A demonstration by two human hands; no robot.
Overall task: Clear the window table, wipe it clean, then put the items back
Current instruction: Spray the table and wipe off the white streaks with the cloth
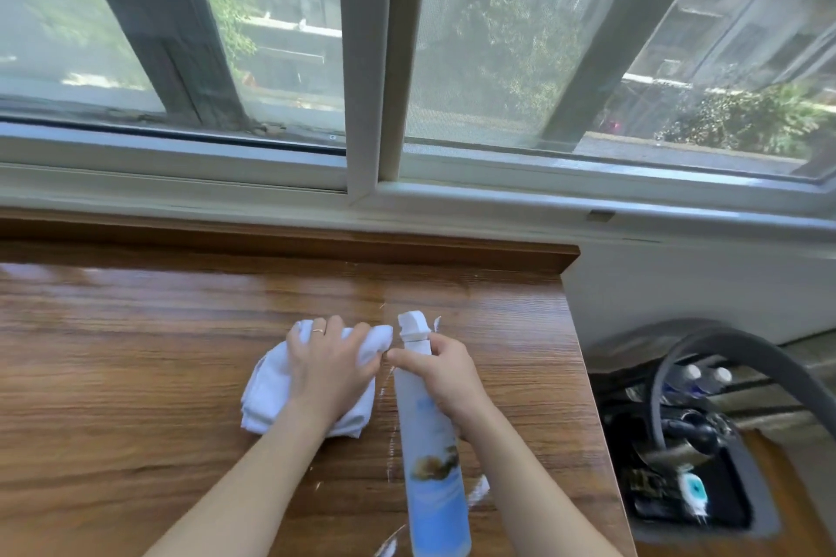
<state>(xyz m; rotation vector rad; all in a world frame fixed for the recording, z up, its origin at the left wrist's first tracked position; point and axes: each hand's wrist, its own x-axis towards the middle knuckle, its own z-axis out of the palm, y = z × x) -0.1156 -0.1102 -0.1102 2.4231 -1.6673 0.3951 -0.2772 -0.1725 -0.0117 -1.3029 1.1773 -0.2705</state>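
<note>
Bright daylight entering through the window (pixel 497 59), pale glare sheen on the wooden table (pixel 135 330) near its far edge, soft faint shadows under the arms, wide-angle bending of window frames at the edges, motion blur on the lower right clutter and the spray bottle (pixel 429 443)

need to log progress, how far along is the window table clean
Clearing looks done: the visible part of the wooden table carries only the cleaning gear. Wiping is in hand: the left hand presses a white cloth on the top while the right hand grips a spray bottle, with wet streaks nearby. Still left: finishing the wipe and putting the items back.
</note>
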